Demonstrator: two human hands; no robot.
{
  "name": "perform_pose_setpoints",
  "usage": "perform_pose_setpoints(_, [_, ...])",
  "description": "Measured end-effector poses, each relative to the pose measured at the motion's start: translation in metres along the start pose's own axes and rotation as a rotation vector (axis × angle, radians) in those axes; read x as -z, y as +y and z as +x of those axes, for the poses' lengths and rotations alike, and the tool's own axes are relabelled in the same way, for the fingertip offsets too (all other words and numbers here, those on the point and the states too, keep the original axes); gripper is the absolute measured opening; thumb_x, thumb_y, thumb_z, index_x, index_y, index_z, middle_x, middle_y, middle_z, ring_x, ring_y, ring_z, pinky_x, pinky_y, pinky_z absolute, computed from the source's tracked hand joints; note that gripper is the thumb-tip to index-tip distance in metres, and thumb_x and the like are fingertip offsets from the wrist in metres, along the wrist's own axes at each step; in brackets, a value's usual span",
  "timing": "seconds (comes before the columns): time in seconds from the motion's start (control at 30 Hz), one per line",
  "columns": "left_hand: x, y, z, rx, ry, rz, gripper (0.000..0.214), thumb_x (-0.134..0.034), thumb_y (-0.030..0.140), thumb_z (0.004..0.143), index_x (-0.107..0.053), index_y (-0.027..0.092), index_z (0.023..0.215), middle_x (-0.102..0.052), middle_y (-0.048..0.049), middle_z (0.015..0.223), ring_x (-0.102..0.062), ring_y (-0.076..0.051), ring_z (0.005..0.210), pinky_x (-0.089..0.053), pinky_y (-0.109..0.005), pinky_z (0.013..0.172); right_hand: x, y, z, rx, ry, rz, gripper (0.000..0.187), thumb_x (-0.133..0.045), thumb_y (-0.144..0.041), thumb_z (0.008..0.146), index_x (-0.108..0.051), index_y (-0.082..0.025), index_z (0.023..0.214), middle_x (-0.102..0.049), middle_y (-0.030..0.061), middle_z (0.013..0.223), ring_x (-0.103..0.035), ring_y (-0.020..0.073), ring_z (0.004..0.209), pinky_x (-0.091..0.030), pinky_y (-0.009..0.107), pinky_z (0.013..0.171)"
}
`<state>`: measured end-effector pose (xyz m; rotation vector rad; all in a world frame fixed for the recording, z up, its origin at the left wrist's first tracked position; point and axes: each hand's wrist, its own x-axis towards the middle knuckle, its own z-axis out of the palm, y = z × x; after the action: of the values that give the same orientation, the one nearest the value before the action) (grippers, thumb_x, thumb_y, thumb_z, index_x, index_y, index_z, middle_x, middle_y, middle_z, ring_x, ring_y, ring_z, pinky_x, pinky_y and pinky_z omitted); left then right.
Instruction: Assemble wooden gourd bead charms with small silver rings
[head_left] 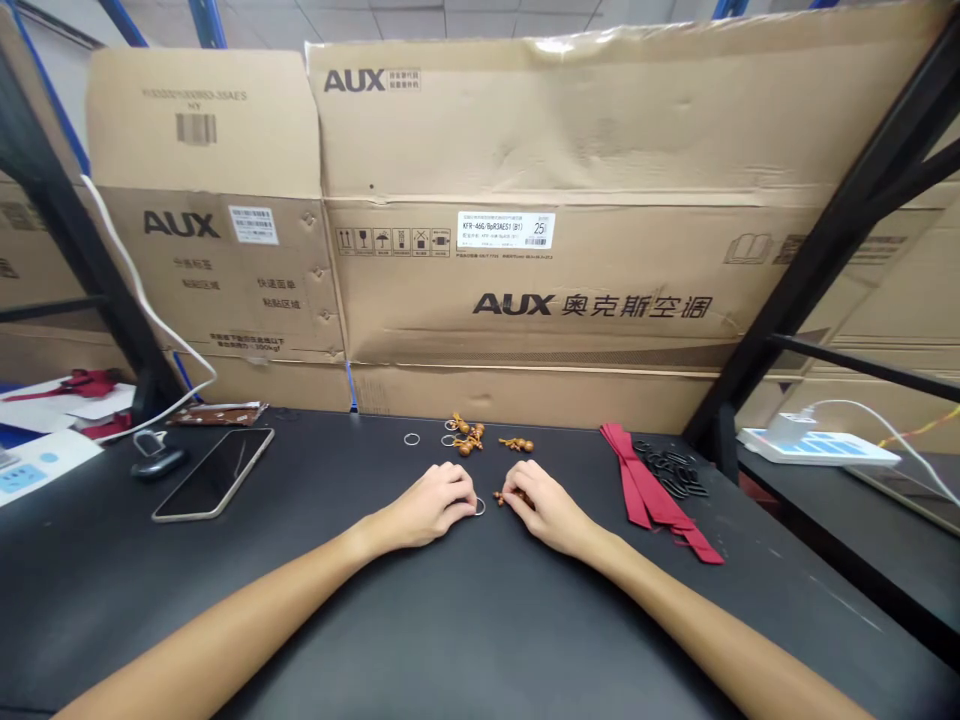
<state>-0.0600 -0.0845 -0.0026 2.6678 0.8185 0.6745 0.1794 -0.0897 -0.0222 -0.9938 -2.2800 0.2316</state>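
Observation:
My left hand (436, 505) rests low over the dark table, its fingers closed around the edge of a thin metal ring (481, 508). A short gap away, my right hand (546, 505) pinches a small brown gourd-like pendant (499, 497), mostly covered by the fingers. Behind the hands lies a small pile of orange-brown gourd pendants (469, 437) with cords. Another gourd pendant (519, 445) sits apart, just beyond my right hand. Two more rings lie flat near the pile, a loose ring (412, 439) and a ring (448, 440) touching or close to the pendants.
Red ribbon strips (651, 490) and a heap of black loops or clips (673, 468) lie at the right. A phone (216, 474) and a dark earbud-like case (157, 456) are at the left. Cardboard (600, 340) walls the back; power strips (817, 447) stand beyond black frame posts.

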Motion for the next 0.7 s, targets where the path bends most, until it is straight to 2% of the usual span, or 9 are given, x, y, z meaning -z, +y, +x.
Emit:
perform_pose_setpoints(0.17, [0.0, -0.004, 0.001, 0.091, 0.057, -0.133, 0.021, -0.039, 0.028, 0.099, -0.057, 0.02, 0.094, -0.062, -0.0049, 0.105, -0.056, -0.018, 0.098, -0.041, -0.033, 0.091, 0.002, -0.004, 0.001, -0.021, -0.003, 0.048, 0.016, -0.043, -0.021, 0.096, -0.052, -0.022, 0.083, -0.057, 0.0044, 0.085, -0.052, 0.0192, 0.08, -0.045, 0.033, 0.074])
perform_pose_setpoints(0.3, [-0.001, -0.006, 0.002, 0.178, 0.073, -0.174, 0.024, -0.038, 0.032, 0.1, -0.059, 0.02, 0.098, -0.065, -0.0034, 0.098, -0.058, -0.018, 0.092, -0.042, -0.031, 0.086, 0.002, -0.012, 0.001, -0.048, -0.025, 0.11, 0.016, -0.042, -0.025, 0.097, -0.053, -0.022, 0.085, -0.058, 0.0035, 0.083, -0.053, 0.0179, 0.077, -0.045, 0.031, 0.071])
perform_pose_setpoints(0.43, [0.0, -0.005, 0.002, 0.153, 0.051, -0.124, 0.027, -0.04, 0.035, 0.099, -0.061, 0.02, 0.091, -0.065, -0.003, 0.092, -0.057, -0.017, 0.087, -0.042, -0.029, 0.083, 0.0, -0.019, 0.001, -0.003, -0.059, 0.121, 0.018, -0.042, -0.025, 0.097, -0.054, -0.022, 0.085, -0.059, 0.0036, 0.083, -0.053, 0.0177, 0.077, -0.045, 0.03, 0.072])
perform_pose_setpoints(0.6, [-0.001, -0.006, 0.003, 0.109, 0.047, -0.045, 0.038, -0.031, 0.032, 0.101, -0.06, 0.019, 0.081, -0.064, -0.0016, 0.08, -0.057, -0.015, 0.078, -0.041, -0.028, 0.079, -0.001, -0.021, 0.001, 0.013, -0.062, 0.122, 0.017, -0.044, -0.024, 0.097, -0.056, -0.022, 0.085, -0.06, 0.0032, 0.082, -0.054, 0.0175, 0.078, -0.045, 0.03, 0.073])
perform_pose_setpoints(0.7, [-0.003, -0.007, 0.002, 0.087, 0.054, 0.017, 0.037, -0.031, 0.031, 0.101, -0.059, 0.019, 0.081, -0.062, -0.0015, 0.078, -0.056, -0.015, 0.075, -0.041, -0.027, 0.077, 0.0, -0.022, 0.002, 0.005, -0.062, 0.113, 0.017, -0.044, -0.024, 0.097, -0.056, -0.022, 0.085, -0.06, 0.0035, 0.083, -0.054, 0.0179, 0.078, -0.046, 0.031, 0.073])
